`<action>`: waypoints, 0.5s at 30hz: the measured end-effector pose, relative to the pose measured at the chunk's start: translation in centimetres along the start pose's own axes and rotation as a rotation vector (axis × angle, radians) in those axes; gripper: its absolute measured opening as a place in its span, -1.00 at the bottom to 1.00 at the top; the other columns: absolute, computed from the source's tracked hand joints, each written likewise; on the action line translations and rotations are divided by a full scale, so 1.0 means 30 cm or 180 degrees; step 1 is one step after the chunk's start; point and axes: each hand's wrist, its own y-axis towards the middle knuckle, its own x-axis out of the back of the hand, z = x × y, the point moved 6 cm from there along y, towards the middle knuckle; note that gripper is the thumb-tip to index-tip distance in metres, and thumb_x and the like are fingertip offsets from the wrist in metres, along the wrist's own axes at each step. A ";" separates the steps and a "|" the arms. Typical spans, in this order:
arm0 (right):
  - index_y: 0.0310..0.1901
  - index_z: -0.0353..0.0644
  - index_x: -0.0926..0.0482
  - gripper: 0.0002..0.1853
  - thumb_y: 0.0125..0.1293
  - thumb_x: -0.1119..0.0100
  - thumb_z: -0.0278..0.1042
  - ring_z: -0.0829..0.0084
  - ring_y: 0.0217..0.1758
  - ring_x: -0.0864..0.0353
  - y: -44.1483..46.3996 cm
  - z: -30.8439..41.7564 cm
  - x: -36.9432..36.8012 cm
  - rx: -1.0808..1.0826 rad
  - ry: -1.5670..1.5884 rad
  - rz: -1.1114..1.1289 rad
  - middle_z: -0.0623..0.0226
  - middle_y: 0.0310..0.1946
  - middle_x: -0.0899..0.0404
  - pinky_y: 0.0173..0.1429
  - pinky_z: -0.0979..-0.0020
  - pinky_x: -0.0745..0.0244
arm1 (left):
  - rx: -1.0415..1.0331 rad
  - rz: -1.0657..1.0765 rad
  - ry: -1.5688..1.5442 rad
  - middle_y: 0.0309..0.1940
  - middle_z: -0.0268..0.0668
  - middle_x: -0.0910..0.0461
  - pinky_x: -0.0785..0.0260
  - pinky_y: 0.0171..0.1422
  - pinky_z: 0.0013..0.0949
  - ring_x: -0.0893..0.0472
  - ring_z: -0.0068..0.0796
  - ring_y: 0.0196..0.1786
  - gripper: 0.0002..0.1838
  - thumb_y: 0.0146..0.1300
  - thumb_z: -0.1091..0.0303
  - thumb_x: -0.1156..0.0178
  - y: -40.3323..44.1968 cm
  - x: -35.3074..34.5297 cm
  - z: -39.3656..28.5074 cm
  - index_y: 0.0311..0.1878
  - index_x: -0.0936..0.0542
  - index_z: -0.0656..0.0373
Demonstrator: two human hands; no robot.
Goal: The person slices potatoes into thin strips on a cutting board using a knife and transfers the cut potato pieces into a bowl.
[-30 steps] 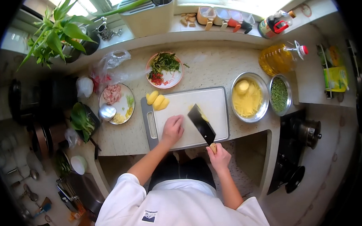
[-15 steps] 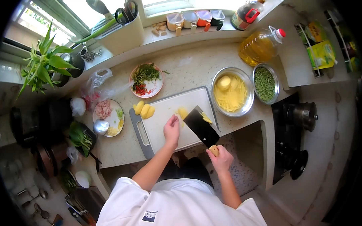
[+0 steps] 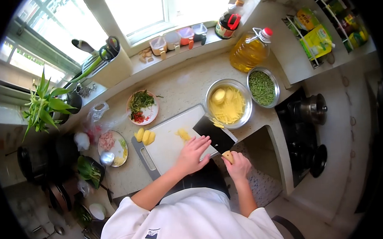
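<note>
Taking the cutting board [image 3: 162, 146] as the clock's centre, with twelve at the window side, a plate [image 3: 117, 147] sits at nine o'clock with pink meat [image 3: 105, 141] and a metal spoon [image 3: 107, 158] on it. At about half past ten, a smaller plate [image 3: 149, 113] bears chopped greens [image 3: 139, 101] and red pieces [image 3: 138, 117]. Pale yellow potato pieces [image 3: 145, 136] lie together at the board's left end, toward ten. A small heap of yellow shreds [image 3: 183, 134] rests on the board, right of its middle.

The left hand [image 3: 193, 155], at four o'clock, is spread palm down over the board's near edge, grasping nothing visible; its fingertips come close to the blade, though from this angle contact is hard to judge. At three, the cleaver [image 3: 211, 133] reaches past the board's right edge, with a few shreds along its far right side, by the rim of a metal bowl [image 3: 208, 102] at two. That bowl holds more shreds and a peeled potato [image 3: 218, 96]. The right hand [image 3: 240, 165], at four and farther out, is wrapped around the cleaver's wooden handle. Beyond the bowl stand an oil bottle [image 3: 247, 54] toward half past one and, at two, a bowl of chopped green stuff [image 3: 261, 87].
</note>
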 end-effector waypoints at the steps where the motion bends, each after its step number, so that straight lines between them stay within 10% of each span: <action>1: -0.15 0.02 -0.68 -0.62 0.09 -0.62 -0.04 0.07 -0.33 -0.68 0.008 -0.009 0.003 0.0000 0.0016 0.0013 0.29 -0.36 -0.64 -0.29 0.09 -0.53 | -0.0063 0.0200 0.0154 0.44 -0.06 -0.53 -0.18 0.68 0.09 -0.50 -0.08 0.50 -0.40 0.34 0.15 -0.34 0.023 -0.055 -0.006 0.36 -0.59 0.28; 15: -0.20 0.02 -0.67 -0.66 0.17 -0.56 0.01 0.15 -0.30 -0.70 0.192 -0.353 0.010 0.0251 0.0104 0.0440 0.32 -0.38 -0.63 -0.20 0.11 -0.56 | 0.0433 0.0179 0.0709 0.45 -0.02 -0.49 -0.14 0.68 0.12 -0.46 -0.05 0.52 -0.30 0.39 0.00 -0.32 0.456 -0.402 -0.025 0.39 -0.52 0.37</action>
